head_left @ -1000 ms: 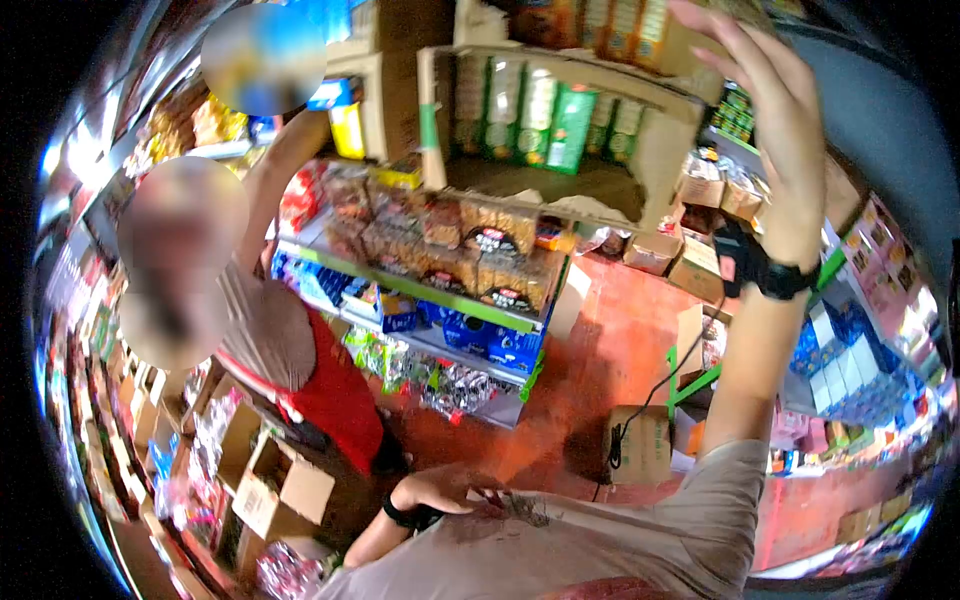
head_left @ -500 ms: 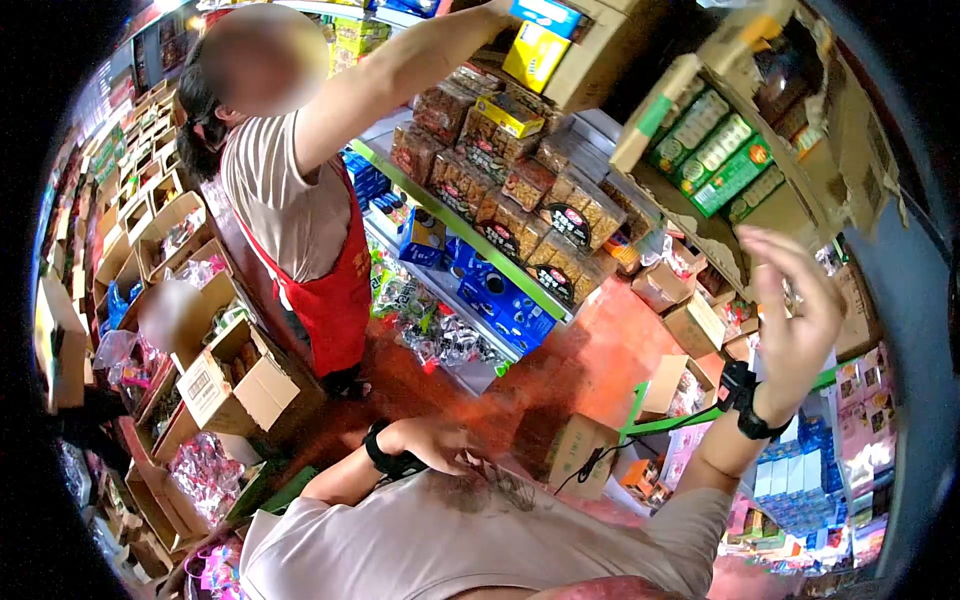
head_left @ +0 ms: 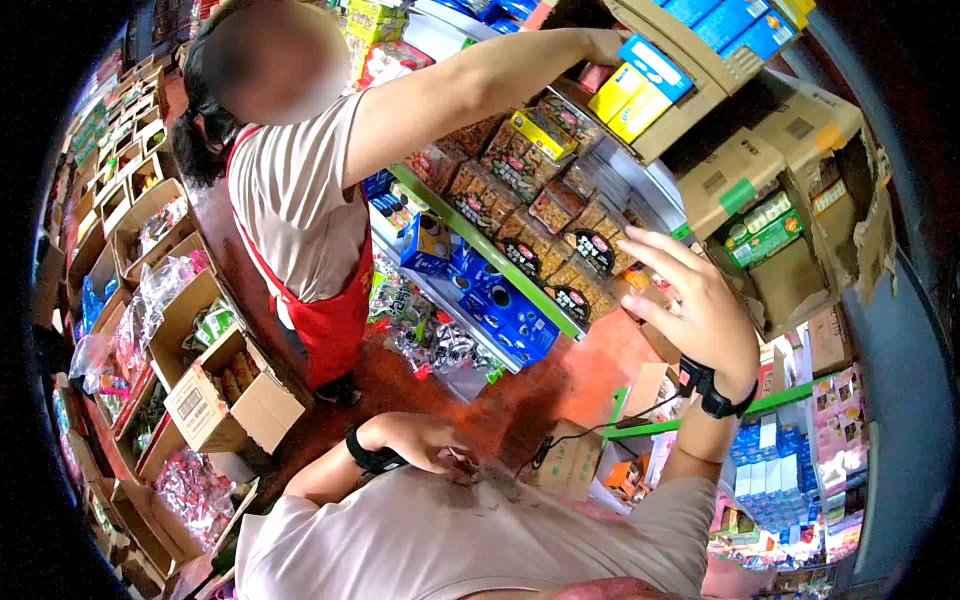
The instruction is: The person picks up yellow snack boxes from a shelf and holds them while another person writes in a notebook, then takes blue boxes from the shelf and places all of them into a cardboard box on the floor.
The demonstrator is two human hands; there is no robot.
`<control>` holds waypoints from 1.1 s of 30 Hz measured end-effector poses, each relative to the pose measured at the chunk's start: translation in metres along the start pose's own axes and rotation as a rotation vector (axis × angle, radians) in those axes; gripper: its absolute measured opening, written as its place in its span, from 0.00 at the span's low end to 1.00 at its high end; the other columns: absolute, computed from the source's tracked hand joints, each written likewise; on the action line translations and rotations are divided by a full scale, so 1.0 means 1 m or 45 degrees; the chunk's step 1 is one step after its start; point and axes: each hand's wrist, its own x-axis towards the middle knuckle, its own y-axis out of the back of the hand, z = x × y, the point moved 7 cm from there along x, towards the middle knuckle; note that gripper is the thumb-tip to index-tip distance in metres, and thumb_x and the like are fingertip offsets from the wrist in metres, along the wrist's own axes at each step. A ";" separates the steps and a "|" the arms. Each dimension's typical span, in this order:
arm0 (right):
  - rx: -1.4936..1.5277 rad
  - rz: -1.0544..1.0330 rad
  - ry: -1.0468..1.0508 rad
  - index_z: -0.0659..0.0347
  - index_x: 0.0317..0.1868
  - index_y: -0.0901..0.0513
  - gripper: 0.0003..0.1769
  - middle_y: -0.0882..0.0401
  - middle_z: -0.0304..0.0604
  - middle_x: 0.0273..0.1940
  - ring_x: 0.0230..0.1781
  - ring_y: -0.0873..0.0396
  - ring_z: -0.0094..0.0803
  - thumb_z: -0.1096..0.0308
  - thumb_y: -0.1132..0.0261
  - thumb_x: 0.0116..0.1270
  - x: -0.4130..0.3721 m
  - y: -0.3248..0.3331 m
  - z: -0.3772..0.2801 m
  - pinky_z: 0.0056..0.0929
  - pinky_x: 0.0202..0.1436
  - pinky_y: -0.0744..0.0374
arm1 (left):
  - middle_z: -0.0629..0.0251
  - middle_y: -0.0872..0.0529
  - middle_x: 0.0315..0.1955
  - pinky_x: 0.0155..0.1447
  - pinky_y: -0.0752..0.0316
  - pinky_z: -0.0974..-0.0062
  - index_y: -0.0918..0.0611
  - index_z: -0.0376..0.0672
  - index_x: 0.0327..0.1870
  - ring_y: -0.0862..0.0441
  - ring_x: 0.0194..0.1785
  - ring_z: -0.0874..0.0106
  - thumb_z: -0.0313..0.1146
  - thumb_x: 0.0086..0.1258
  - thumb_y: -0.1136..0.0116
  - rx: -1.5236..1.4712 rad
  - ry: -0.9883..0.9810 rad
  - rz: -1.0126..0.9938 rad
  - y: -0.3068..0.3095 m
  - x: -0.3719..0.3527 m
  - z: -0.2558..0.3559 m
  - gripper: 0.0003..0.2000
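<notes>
My right hand (head_left: 700, 310) is raised with fingers spread and nothing in them. It appears in front of the clear tubs of nut snacks (head_left: 580, 255), apart from the open carton with green boxes (head_left: 770, 240). Low at my chest, my left hand (head_left: 425, 440) has its fingers curled inward against the shirt; what they hold, if anything, is hidden. Each wrist wears a black band. A co-worker in a red apron (head_left: 335, 335) stretches an arm to a carton with yellow and blue boxes (head_left: 640, 90); that hand is partly hidden behind the boxes.
Blue boxes (head_left: 500, 310) and bagged sweets (head_left: 440, 345) fill the lower shelf. Open cartons (head_left: 235, 400) line the left side. A green-edged shelf (head_left: 790, 400) with stacked blue boxes (head_left: 775, 470) stands right. A cable (head_left: 560, 440) hangs from my right wristband.
My right hand has moved left in the picture, away from the carton with green boxes. The view has shifted, showing more of the carton with yellow and blue boxes. My left hand stays at my chest.
</notes>
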 end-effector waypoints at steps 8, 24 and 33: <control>-0.216 0.267 0.050 0.64 0.72 0.24 0.34 0.36 0.56 0.79 0.78 0.33 0.53 0.58 0.27 0.70 0.060 -0.013 0.009 0.45 0.80 0.34 | 0.46 0.14 0.59 0.61 0.21 0.59 0.21 0.34 0.66 0.15 0.58 0.50 0.40 0.76 0.39 -0.039 -0.017 0.005 0.016 -0.040 -0.005 0.24; -0.942 0.655 -0.136 0.68 0.75 0.28 0.42 0.31 0.58 0.76 0.80 0.38 0.52 0.42 0.35 0.74 0.117 -0.024 0.057 0.49 0.82 0.40 | 0.51 0.09 0.43 0.48 0.19 0.62 0.14 0.37 0.54 0.11 0.44 0.55 0.41 0.76 0.34 0.001 -0.128 0.028 0.037 -0.052 -0.004 0.17; -0.871 0.631 -0.187 0.63 0.80 0.36 0.44 0.38 0.58 0.80 0.84 0.46 0.53 0.44 0.37 0.76 0.113 -0.033 0.062 0.53 0.85 0.46 | 0.50 0.08 0.46 0.49 0.18 0.62 0.14 0.36 0.56 0.10 0.46 0.54 0.41 0.75 0.33 -0.014 -0.157 0.043 0.040 -0.054 -0.004 0.17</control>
